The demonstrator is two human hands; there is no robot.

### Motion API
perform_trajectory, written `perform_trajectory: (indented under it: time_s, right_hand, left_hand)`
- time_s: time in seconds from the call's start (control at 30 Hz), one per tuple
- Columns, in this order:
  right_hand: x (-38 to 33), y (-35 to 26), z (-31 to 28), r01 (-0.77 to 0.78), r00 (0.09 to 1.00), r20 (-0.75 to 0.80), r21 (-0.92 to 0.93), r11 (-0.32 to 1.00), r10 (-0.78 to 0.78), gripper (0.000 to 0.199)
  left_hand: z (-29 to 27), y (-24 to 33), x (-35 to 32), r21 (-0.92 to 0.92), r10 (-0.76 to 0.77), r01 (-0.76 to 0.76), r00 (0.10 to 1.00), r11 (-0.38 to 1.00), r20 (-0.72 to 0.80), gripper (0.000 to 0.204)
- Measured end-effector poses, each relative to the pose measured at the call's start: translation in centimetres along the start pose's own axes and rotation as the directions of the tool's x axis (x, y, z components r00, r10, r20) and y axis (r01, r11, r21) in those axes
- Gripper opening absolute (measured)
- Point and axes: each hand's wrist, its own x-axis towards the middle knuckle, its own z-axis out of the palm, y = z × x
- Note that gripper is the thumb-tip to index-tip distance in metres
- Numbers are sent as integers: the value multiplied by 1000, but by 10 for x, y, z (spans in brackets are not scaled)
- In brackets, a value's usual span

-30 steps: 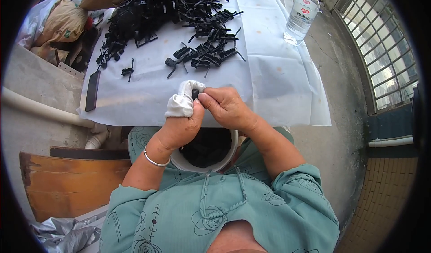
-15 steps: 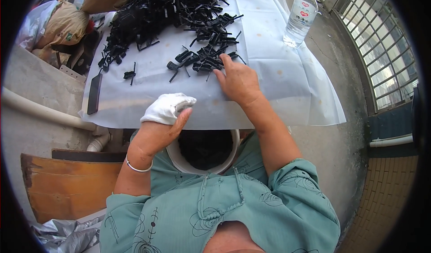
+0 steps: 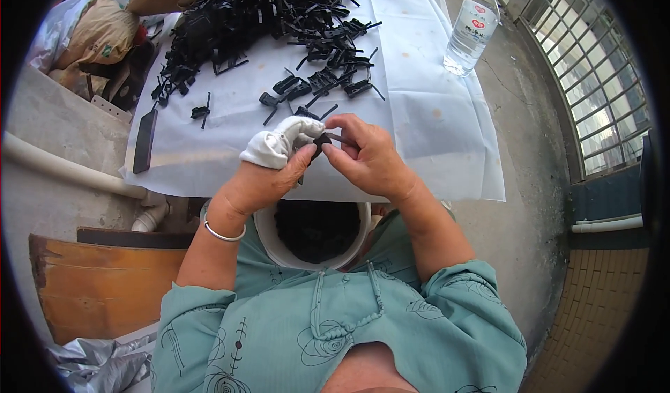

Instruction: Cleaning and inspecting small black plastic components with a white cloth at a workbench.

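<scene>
A small black plastic piece [image 3: 320, 142] is pinched between my two hands above the table's near edge. My left hand [image 3: 269, 150], in a white glove with the thumb bare, closes on it from the left. From the right, my right hand [image 3: 370, 157] grips it with bare thumb and bent fingers; the fingers partly cover the piece. Just beyond my fingertips lie several similar black plastic pieces [image 3: 324, 82] with thin sticks jutting out. Behind them rises a large heap of black pieces [image 3: 244, 23].
White plastic sheeting [image 3: 433, 149] covers the table. A clear water bottle [image 3: 471, 33] stands at the right edge, a dark flat bar [image 3: 145, 142] lies at the left. Below the near edge, between my knees, is a white bucket [image 3: 363, 238] with dark contents.
My right hand has come back from the scattered pieces toward me with a black plastic piece. My left hand has moved up and right to meet it, and both now hold the piece.
</scene>
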Motion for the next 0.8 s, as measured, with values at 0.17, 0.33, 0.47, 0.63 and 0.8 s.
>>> perform_trajectory:
  time_s: [0.17, 0.33, 0.47, 0.63, 0.8]
  right_hand:
    - [-5, -11, 22, 463, 877, -165, 39, 886, -451, 24]
    - [-3, -5, 29, 113, 915, -396, 82, 990, -72, 13]
    - [-1, 2, 21, -11, 979, -191, 266, 964, 64, 12]
    - [-3, 5, 20, 70, 997, -50, 130, 989, -64, 23]
    - [-5, 6, 37, -67, 993, -77, 250, 966, 89, 25]
  left_hand:
    - [30, -31, 3, -327, 101, -236, 919, 915, -380, 22]
    - [33, -19, -8, -566, -59, -80, 973, 821, -224, 24]
    - [37, -23, -10, -563, -47, -105, 967, 820, -249, 27]
    - [40, -18, -9, -475, -114, -55, 941, 878, -319, 28]
    - [40, -21, -9, 97, 184, -158, 878, 983, -441, 27]
